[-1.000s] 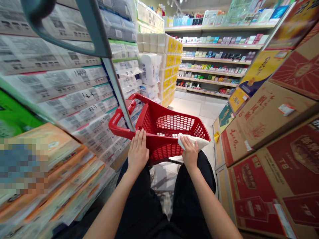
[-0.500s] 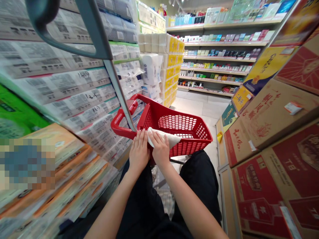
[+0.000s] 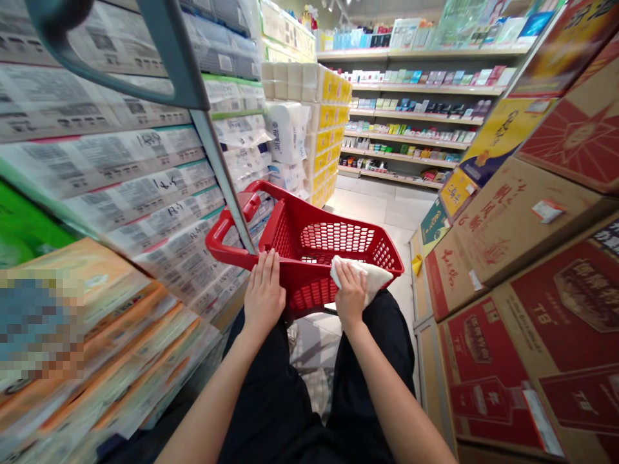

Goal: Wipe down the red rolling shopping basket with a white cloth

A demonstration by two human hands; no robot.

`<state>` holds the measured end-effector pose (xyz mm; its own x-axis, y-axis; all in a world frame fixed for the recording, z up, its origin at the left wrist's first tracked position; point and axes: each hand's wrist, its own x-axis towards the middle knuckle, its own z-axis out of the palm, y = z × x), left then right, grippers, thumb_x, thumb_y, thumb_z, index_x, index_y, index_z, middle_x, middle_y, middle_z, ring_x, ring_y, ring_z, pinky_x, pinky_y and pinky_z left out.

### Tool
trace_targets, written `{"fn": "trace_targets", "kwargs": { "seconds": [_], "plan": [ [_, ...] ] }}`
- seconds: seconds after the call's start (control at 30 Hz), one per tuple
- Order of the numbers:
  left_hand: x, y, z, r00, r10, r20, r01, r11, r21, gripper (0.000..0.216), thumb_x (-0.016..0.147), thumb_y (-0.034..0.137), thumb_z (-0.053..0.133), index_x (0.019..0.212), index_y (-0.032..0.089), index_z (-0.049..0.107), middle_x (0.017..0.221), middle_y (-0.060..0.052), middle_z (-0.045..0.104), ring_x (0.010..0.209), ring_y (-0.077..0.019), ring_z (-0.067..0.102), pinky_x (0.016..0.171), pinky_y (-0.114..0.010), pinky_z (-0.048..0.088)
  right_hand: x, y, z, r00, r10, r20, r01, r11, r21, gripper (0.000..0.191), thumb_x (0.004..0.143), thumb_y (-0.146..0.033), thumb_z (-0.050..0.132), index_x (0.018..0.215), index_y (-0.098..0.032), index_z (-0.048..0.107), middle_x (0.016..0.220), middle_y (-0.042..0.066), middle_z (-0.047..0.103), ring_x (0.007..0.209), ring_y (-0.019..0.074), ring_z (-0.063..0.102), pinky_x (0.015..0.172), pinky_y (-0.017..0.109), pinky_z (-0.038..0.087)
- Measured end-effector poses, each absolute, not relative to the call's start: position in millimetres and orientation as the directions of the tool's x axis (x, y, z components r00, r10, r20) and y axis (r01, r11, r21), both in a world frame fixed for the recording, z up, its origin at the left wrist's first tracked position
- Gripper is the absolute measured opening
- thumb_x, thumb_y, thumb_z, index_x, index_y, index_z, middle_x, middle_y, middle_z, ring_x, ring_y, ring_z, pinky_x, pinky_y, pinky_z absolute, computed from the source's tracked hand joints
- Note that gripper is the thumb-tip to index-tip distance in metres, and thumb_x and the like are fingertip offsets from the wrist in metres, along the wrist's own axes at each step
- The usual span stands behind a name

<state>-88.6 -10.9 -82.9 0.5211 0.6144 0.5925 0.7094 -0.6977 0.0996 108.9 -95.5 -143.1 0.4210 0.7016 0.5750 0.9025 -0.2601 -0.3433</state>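
Note:
A red plastic shopping basket (image 3: 309, 293) stands before my knees, its lattice walls and inside visible with no goods in the part that shows. From its left end a silver shaft (image 3: 225, 174) rises to a grey pull handle (image 3: 193, 77). My left hand (image 3: 264, 293) grips the basket's near rim close to the foot of the shaft, fingers together over the edge. Farther right along that rim, my right hand (image 3: 351, 293) presses a folded white cloth (image 3: 377, 278) over the edge. Part of the cloth hangs down outside the near wall.
Stacked plastic-wrapped paper packs (image 3: 130, 154) rise on the left, with orange packs (image 3: 120, 322) nearer me. Cardboard cartons (image 3: 512, 219) line the right side. Shelves of small boxed goods (image 3: 420, 84) stand at the back, beyond pale floor tiles (image 3: 377, 200).
My right hand has slid the cloth rightward along the near rim, away from my left hand. My left hand remains near the shaft. The view has shifted slightly.

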Motion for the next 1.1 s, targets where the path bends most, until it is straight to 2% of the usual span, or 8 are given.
{"fn": "trace_targets", "kwargs": {
  "seconds": [0.2,0.33,0.47,0.63,0.87,0.93,1.1],
  "plan": [
    [-90.0,-9.5,-85.7,0.526,0.601,0.601,0.703,-0.706,0.091,0.073,0.084,0.011,0.044,0.153,0.01,0.02,0.159,-0.014,0.028,0.149,-0.0263,0.018,0.119,-0.045,0.025,25.8,-51.0,-108.6,0.278,0.765,0.581,0.924,-0.047,-0.38,0.061,0.087,-0.002,0.039,0.144,-0.023,0.045,0.147,0.002,0.05,0.138,0.0171,0.04,0.119,0.039,0.017],
    [-92.3,-8.8,-85.1,0.543,0.596,0.592,0.705,-0.706,0.063,0.068,0.087,0.014,0.044,0.152,0.01,0.024,0.158,-0.014,0.029,0.149,-0.0263,0.019,0.119,-0.045,0.026,14.9,-42.4,-102.3,0.223,0.76,0.61,0.93,0.022,-0.367,0.058,0.089,-0.005,0.039,0.143,-0.027,0.046,0.146,0.001,0.051,0.137,0.0145,0.042,0.117,0.036,0.019],
    [-91.5,-10.0,-83.5,0.535,0.61,0.585,0.713,-0.697,0.074,0.075,0.082,0.008,0.044,0.153,0.01,0.02,0.159,-0.012,0.027,0.15,-0.0247,0.017,0.12,-0.044,0.024,51.2,-58.4,-116.2,0.203,0.762,0.614,0.951,-0.005,-0.308,0.066,0.084,-0.001,0.038,0.145,-0.027,0.043,0.144,0.001,0.053,0.135,0.0143,0.044,0.118,0.036,0.016],
    [-89.4,-11.0,-83.7,0.521,0.614,0.592,0.71,-0.697,0.098,0.079,0.08,0.007,0.045,0.154,0.011,0.018,0.16,-0.011,0.026,0.15,-0.0254,0.017,0.121,-0.044,0.023,106.5,-91.9,-139.8,0.279,0.744,0.607,0.954,-0.141,-0.266,0.07,0.08,0.001,0.037,0.144,-0.027,0.045,0.144,0.002,0.053,0.136,0.0156,0.044,0.118,0.038,0.016],
    [-89.7,-10.1,-83.5,0.525,0.605,0.599,0.694,-0.711,0.111,0.082,0.079,0.006,0.045,0.155,0.012,0.016,0.16,-0.011,0.026,0.149,-0.027,0.019,0.12,-0.046,0.024,119.4,-101.8,-143.0,0.399,0.713,0.576,0.913,-0.252,-0.321,0.071,0.077,0.002,0.037,0.142,-0.025,0.047,0.144,0.002,0.053,0.137,0.0177,0.043,0.118,0.041,0.017],
    [-89.9,-10.2,-83.3,0.526,0.605,0.597,0.692,-0.713,0.113,0.081,0.079,0.006,0.045,0.155,0.012,0.016,0.16,-0.011,0.026,0.149,-0.027,0.019,0.12,-0.046,0.024,99.2,-91.2,-132.2,0.405,0.733,0.546,0.906,-0.24,-0.349,0.071,0.077,0.002,0.038,0.142,-0.024,0.047,0.144,0.003,0.053,0.136,0.0181,0.043,0.117,0.041,0.018],
    [-91.2,-9.7,-84.4,0.528,0.608,0.593,0.695,-0.711,0.11,0.075,0.083,0.01,0.044,0.154,0.012,0.018,0.159,-0.012,0.027,0.149,-0.0269,0.019,0.119,-0.046,0.024,32.1,-56.0,-99.2,0.267,0.795,0.545,0.927,-0.057,-0.37,0.064,0.083,-0.001,0.04,0.144,-0.023,0.045,0.146,0.003,0.051,0.137,0.0177,0.041,0.117,0.038,0.02]
  ]
}}
